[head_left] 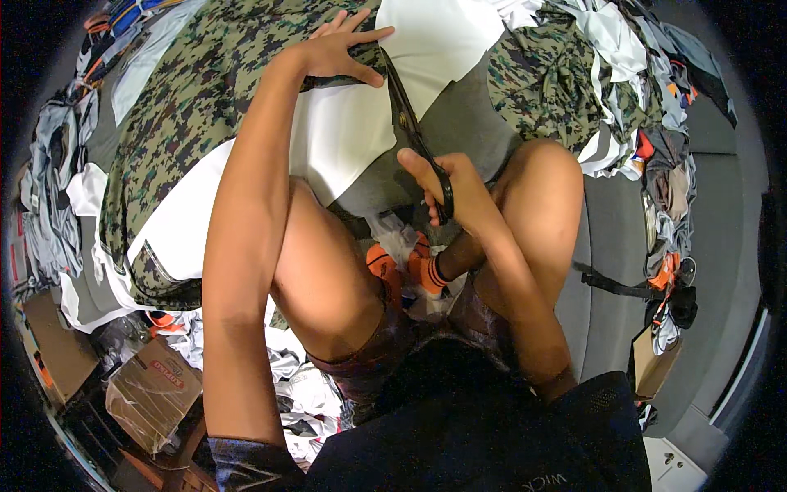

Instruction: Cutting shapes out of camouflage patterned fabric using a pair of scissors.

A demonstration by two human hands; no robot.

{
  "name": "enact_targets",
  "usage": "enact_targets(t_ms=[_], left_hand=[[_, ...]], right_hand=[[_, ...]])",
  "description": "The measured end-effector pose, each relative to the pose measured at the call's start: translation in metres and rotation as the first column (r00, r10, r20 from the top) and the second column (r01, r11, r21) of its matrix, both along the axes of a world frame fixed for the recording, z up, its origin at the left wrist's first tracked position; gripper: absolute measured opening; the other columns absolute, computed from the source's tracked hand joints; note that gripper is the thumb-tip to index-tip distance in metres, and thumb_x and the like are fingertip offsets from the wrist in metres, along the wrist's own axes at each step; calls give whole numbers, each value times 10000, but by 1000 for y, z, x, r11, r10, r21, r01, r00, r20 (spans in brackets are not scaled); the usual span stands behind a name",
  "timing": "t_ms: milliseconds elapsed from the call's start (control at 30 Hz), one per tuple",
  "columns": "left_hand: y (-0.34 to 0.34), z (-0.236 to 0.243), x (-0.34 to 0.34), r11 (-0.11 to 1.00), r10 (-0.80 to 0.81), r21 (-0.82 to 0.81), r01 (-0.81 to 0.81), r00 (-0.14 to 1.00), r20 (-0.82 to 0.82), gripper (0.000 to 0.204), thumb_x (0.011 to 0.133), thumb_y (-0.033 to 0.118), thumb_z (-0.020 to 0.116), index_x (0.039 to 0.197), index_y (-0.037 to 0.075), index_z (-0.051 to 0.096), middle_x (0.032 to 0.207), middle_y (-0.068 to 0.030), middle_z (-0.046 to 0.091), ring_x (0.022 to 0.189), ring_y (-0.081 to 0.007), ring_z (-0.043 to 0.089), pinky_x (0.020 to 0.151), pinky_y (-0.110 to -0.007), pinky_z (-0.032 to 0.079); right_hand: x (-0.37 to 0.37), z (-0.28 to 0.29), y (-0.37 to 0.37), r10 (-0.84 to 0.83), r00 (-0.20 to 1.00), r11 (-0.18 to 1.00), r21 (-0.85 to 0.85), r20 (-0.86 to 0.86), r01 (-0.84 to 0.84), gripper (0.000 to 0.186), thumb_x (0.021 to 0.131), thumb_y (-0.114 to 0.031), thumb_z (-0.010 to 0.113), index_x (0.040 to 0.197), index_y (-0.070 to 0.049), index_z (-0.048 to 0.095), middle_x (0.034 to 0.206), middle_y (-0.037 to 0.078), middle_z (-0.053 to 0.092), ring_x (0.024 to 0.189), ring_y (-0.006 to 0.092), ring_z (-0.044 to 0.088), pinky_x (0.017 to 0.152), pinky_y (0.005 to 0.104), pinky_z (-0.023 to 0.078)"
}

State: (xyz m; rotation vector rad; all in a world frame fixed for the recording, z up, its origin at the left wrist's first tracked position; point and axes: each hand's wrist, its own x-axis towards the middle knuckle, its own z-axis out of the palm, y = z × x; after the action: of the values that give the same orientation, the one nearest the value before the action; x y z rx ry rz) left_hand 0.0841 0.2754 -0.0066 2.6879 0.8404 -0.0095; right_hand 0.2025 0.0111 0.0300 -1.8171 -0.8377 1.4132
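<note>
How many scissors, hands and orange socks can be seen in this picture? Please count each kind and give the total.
Scissors: 1
Hands: 2 (left hand, right hand)
Orange socks: 2 (left sock, right sock)
Total: 5

Grey padding [467, 111]: camo cloth [188, 107] toward far-left corner, white cloth [344, 135] beside it, heaped fabric [549, 78] toward far-right corner.

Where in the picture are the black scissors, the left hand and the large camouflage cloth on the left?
Black scissors [404, 117]: head view, near the pivot.
Left hand [331, 56]: head view, back of the hand.
Large camouflage cloth [184, 102]: head view, its patterned surface left of the forearm.
</note>
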Motion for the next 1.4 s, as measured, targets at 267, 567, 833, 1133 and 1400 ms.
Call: enact_targets(t_ms=[267, 567, 833, 1133, 1400], left_hand=[[1, -2, 0, 1000, 2, 2, -2, 1000, 12, 857, 710, 624, 697, 1451, 425, 315, 1594, 39, 83, 1464, -299, 30, 1167, -496, 136], [1, 0, 1, 999, 40, -3, -40, 999, -1, 871, 656, 686, 687, 1421, 482, 325, 1585, 99, 90, 1469, -200, 47, 1183, -459, 136], [0, 0, -1, 1000, 4, -16, -4, 1000, 9, 856, 711, 623, 698, 1451, 415, 322, 1593, 39, 98, 1467, -282, 32, 1169, -482, 116], [0, 1, 4, 1000, 8, 5, -8, 1000, -4, 855, 709, 628, 699, 1449, 421, 323, 1592, 38, 102, 1468, -272, 38, 1169, -482, 125], [-13, 20, -26, 971, 171, -212, -107, 935, 310, 735, 786, 525, 697, 1430, 304, 420, 1562, -3, 231, 1425, -286, 231, 1143, -473, 230]], right_hand=[[-1, 2, -1, -15, 1000, 1000, -26, 9, 15, 584, 823, -546, 662, 542, -61, 500, 453, 21, 433, 358, 107, 420, 357, 233, 357], [-1, 0, -1, -6, 999, 998, -57, 35, 8, 583, 815, -551, 668, 543, -63, 501, 455, 19, 434, 361, 108, 425, 362, 235, 362], [-2, 1, -2, 21, 997, 998, -53, 76, -17, 579, 813, -544, 672, 538, -66, 496, 458, 21, 440, 364, 108, 431, 364, 238, 362], [-3, 0, -2, 11, 997, 999, -32, 70, -9, 605, 827, -549, 654, 487, -79, 483, 418, 32, 443, 334, 130, 419, 354, 261, 343], [-11, -3, -38, 27, 990, 998, 62, -140, -19, 540, 832, -467, 691, 516, -65, 519, 425, 29, 457, 354, 127, 436, 356, 263, 327]])
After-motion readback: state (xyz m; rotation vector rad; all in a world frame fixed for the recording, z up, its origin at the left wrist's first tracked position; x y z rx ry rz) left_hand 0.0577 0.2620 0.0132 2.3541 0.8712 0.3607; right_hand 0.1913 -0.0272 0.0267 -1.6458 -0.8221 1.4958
